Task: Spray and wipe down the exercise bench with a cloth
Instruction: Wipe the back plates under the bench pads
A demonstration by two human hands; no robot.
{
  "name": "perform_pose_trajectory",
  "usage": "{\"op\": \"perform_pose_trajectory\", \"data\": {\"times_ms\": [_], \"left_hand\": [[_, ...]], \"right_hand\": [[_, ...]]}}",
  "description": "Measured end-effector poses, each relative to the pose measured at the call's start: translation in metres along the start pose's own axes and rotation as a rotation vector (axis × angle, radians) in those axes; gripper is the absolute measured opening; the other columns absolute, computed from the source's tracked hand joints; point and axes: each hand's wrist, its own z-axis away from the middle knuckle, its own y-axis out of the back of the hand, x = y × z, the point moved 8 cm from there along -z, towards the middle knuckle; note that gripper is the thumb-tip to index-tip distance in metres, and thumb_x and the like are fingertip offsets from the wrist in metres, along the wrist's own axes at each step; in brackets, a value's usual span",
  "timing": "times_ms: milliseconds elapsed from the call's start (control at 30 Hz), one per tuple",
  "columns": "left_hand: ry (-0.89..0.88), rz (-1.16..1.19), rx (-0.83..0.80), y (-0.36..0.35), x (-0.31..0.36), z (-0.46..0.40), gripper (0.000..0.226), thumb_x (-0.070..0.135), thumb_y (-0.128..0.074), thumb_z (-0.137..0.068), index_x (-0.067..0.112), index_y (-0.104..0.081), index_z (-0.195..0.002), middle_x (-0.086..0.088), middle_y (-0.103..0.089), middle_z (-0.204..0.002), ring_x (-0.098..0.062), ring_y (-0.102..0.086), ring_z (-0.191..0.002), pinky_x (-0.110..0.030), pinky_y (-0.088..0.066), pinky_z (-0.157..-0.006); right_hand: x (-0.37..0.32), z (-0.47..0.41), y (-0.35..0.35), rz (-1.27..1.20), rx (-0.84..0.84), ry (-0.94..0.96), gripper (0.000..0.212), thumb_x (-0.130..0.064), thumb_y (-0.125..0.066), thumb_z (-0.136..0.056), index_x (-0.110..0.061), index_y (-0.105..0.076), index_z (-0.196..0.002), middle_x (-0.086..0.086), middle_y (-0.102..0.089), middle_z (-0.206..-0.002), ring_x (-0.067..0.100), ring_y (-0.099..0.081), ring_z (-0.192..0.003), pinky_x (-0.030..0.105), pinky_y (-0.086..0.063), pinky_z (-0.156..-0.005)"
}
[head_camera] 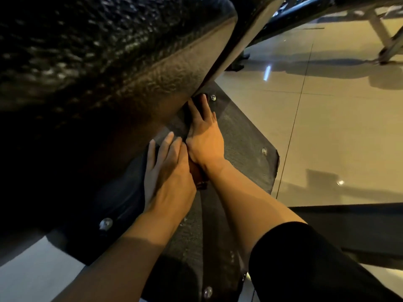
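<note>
Head view, low under the bench: left hand (168, 168) lies flat, fingers straight and spread, palm down on the dark mat (246, 136) beneath the bench — grip open, holding nothing I can make out. Right hand (205, 136) reaches further in, fingers extended and pressed where the mat meets the underside of the black textured pad (104, 62); also an open, pressing grip, not a pinch. A reddish-brown scrap (197, 173) shows between the two wrists — possibly the cloth, but too little is visible to say, and neither hand clearly grips it. No spray bottle in view. The exercise bench itself fills the upper left, its pad edge looming just above the right fingertips, its pale frame rail (246, 40) running up to the right. Bolt heads (213, 97) stud the mat corners. Tiled floor (327, 127) glossy, reflecting lights. Judgement: step in hand is wiping or pressing into the crevice at the pad's base. To do it well — keep the cloth under the palm, not bunched behind the wrist; work the fingertips along the seam in one direction; steer around the bolt near the right fingertips; steady with the left hand flat.
</note>
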Motion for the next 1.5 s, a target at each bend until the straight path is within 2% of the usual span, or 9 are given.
{"op": "perform_pose_trajectory", "data": {"times_ms": [267, 433, 533, 767, 867, 1033, 1100, 1367, 1500], "left_hand": [[0.001, -0.062, -0.095, -0.003, 0.018, -0.013, 0.057, 0.023, -0.030, -0.083, -0.009, -0.060, -0.119, -0.023, -0.060, -0.125, -0.037, -0.050, -0.127, -0.058, -0.032, -0.109], [0.040, -0.156, -0.271, -0.007, 0.034, -0.007, 0.064, 0.031, -0.030, -0.100, 0.006, -0.004, -0.153, -0.007, -0.004, -0.161, -0.023, 0.012, -0.148, -0.051, 0.006, -0.119], [0.038, -0.163, -0.265, -0.005, 0.041, 0.001, 0.064, 0.033, -0.031, -0.100, 0.008, -0.004, -0.153, -0.005, -0.003, -0.161, -0.023, 0.014, -0.148, -0.052, 0.006, -0.119], [0.069, -0.169, -0.324, 0.007, 0.031, 0.032, 0.073, 0.042, -0.033, -0.099, 0.007, 0.002, -0.153, -0.011, 0.004, -0.161, -0.026, 0.014, -0.148, -0.051, 0.006, -0.119], [0.067, -0.120, -0.255, 0.016, 0.024, 0.054, 0.071, 0.034, -0.037, -0.097, 0.005, -0.006, -0.153, -0.011, -0.007, -0.161, -0.025, 0.003, -0.149, -0.049, 0.007, -0.119], [0.032, -0.091, -0.111, 0.034, 0.012, 0.081, 0.064, 0.016, -0.076, -0.067, -0.001, -0.059, -0.127, -0.018, -0.055, -0.135, -0.031, -0.044, -0.133, -0.052, -0.018, -0.114], [0.051, -0.088, -0.093, 0.041, 0.002, 0.093, 0.061, 0.012, -0.076, -0.063, -0.002, -0.063, -0.121, -0.019, -0.059, -0.129, -0.033, -0.048, -0.130, -0.054, -0.019, -0.109], [0.144, -0.140, -0.099, 0.067, -0.032, 0.141, 0.064, 0.020, -0.080, -0.060, 0.001, -0.063, -0.119, -0.021, -0.061, -0.124, -0.037, -0.056, -0.120, -0.063, -0.038, -0.101], [0.126, -0.188, -0.218, 0.064, -0.016, 0.156, 0.070, 0.024, -0.062, -0.082, 0.004, -0.039, -0.144, -0.015, -0.037, -0.150, -0.030, -0.032, -0.141, -0.056, -0.015, -0.116]], "right_hand": [[0.057, -0.019, 0.019, 0.097, 0.111, -0.180, 0.059, -0.016, -0.041, -0.096, -0.024, -0.027, -0.153, 0.006, -0.011, -0.162, 0.035, -0.029, -0.139, 0.050, -0.042, -0.103], [0.144, 0.039, 0.045, 0.132, 0.131, -0.586, 0.061, -0.012, -0.036, -0.097, -0.022, -0.021, -0.154, 0.005, -0.006, -0.163, 0.035, -0.026, -0.140, 0.048, -0.036, -0.106], [0.161, 0.072, 0.049, 0.052, 0.205, -0.741, 0.058, -0.011, -0.037, -0.098, -0.016, -0.022, -0.154, 0.012, -0.007, -0.162, 0.038, -0.026, -0.141, 0.044, -0.030, -0.113], [0.000, 0.043, -0.001, -0.022, 0.144, -0.138, 0.049, -0.020, -0.040, -0.103, -0.018, -0.032, -0.151, 0.005, -0.012, -0.162, 0.024, -0.024, -0.143, 0.034, -0.034, -0.110], [0.022, 0.074, 0.004, 0.000, 0.132, -0.154, 0.049, -0.020, -0.039, -0.102, -0.023, -0.032, -0.151, 0.002, -0.014, -0.162, 0.025, -0.025, -0.143, 0.040, -0.036, -0.111], [0.121, 0.187, 0.027, 0.030, 0.228, -0.775, 0.049, -0.019, -0.034, -0.104, -0.020, -0.028, -0.152, 0.011, -0.012, -0.161, 0.035, -0.023, -0.144, 0.043, -0.026, -0.116], [0.110, 0.194, 0.022, 0.063, 0.255, -0.855, 0.048, -0.018, -0.033, -0.104, -0.015, -0.027, -0.152, 0.016, -0.011, -0.160, 0.037, -0.020, -0.144, 0.045, -0.023, -0.118], [-0.102, 0.125, -0.045, -0.106, 0.088, -0.012, 0.051, -0.022, -0.033, -0.100, -0.012, -0.033, -0.151, 0.019, -0.013, -0.160, 0.040, -0.014, -0.146, 0.044, -0.019, -0.120], [-0.056, 0.165, -0.033, -0.036, 0.125, -0.172, 0.051, -0.018, -0.040, -0.103, -0.021, -0.029, -0.152, 0.008, -0.012, -0.162, 0.030, -0.015, -0.148, 0.046, -0.027, -0.118]]}}
